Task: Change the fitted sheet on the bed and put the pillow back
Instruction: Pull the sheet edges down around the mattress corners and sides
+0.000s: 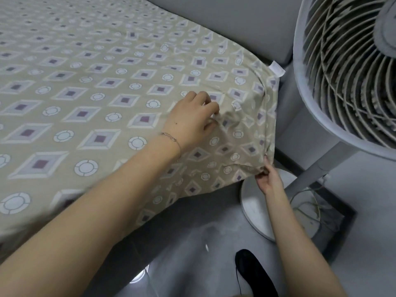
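Observation:
A beige fitted sheet [90, 86] patterned with grey-purple diamonds and white circles covers the mattress, filling the left and centre of the head view. At the near right corner the fabric bunches. My left hand [192, 118] lies on top of that corner, its fingers curled and pinching a fold of sheet. Below the corner, my right hand [269, 179] grips the sheet's lower hem. A white label [277, 69] sticks out at the corner's far side. No pillow is in view.
A large white standing fan [342, 82] rises close to the bed corner on the right, its round base [257, 206] and coiled cord [308, 206] on the grey floor. A black shoe [252, 273] is at the bottom. A grey wall panel [235, 24] runs behind the bed.

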The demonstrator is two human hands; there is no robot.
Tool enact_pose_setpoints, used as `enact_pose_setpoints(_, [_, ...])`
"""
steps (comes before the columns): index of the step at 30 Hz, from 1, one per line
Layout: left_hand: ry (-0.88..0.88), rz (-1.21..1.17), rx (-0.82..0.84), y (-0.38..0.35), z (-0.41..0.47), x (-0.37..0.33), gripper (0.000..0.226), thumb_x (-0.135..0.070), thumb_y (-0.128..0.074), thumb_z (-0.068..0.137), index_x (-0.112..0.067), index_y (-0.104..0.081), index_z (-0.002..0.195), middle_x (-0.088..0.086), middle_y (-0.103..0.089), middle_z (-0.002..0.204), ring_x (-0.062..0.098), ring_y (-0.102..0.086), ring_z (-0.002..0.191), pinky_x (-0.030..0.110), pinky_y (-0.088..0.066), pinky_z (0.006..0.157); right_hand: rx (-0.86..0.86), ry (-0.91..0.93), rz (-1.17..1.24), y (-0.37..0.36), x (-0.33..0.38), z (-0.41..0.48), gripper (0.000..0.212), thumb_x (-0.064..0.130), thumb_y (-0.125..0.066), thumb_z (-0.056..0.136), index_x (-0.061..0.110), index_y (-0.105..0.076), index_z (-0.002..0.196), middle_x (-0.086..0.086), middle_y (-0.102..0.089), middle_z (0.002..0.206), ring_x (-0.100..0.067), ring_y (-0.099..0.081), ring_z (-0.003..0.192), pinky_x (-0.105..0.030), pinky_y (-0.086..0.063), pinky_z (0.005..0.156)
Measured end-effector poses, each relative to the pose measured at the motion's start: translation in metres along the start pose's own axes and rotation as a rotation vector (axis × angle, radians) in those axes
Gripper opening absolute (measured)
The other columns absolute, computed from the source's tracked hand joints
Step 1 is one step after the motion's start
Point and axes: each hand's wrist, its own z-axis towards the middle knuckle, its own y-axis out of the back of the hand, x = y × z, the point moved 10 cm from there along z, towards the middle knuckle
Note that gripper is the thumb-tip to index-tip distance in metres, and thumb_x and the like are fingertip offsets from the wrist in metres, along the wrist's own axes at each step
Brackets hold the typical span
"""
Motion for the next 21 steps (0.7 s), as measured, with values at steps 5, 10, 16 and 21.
enact_pose_setpoints(5, [0.017,0.366,0.034,0.017,-0.024,0.004,0.043,-0.024,-0.078,0.071,-0.01,-0.059,0.107,0.012,-0.059,0.107,0.032,-0.056,0.086,0.039,-0.041,0.069,-0.067,-0.031,-0.061,0.018,-0.043,-0.01,0.049,0.027,-0.053,0.098,0.026,-0.04,0.146,-0.003,-0.039,0.15,-0.027,-0.031,0.141,-0.041,-0.034,0.11])
enact_pose_setpoints(10, [0.15,0.599,-0.046,0.034,-0.064,-0.001,0.035,-0.015,-0.078,0.062,-0.013,-0.051,0.084,0.006,-0.051,0.08,0.026,-0.046,0.069,0.034,-0.027,0.062,0.096,0.028,-0.038,-0.039,-0.05,-0.022,0.044,0.032,-0.045,0.102,0.026,-0.037,0.145,-0.003,-0.042,0.149,-0.025,-0.04,0.135,-0.045,-0.036,0.111])
enact_pose_setpoints(16, [0.231,0.609,-0.072,0.069,-0.123,0.014,0.02,-0.012,-0.068,0.078,-0.009,-0.052,0.09,0.012,-0.05,0.083,0.03,-0.046,0.073,0.04,-0.031,0.064,0.07,0.201,-0.527,-0.084,-0.044,-0.011,0.011,0.015,-0.062,0.093,0.015,-0.064,0.104,-0.003,-0.067,0.105,-0.022,-0.061,0.104,-0.032,-0.05,0.088])
enact_pose_setpoints(21, [0.111,0.724,-0.222,0.07,-0.126,0.005,0.02,0.004,-0.04,0.091,-0.011,-0.053,0.088,0.009,-0.047,0.075,0.026,-0.043,0.065,0.039,-0.034,0.059,-0.232,0.289,-0.658,-0.045,-0.036,-0.008,0.026,0.019,-0.067,0.089,0.016,-0.05,0.069,0.001,-0.051,0.064,-0.015,-0.048,0.061,-0.03,-0.042,0.062])
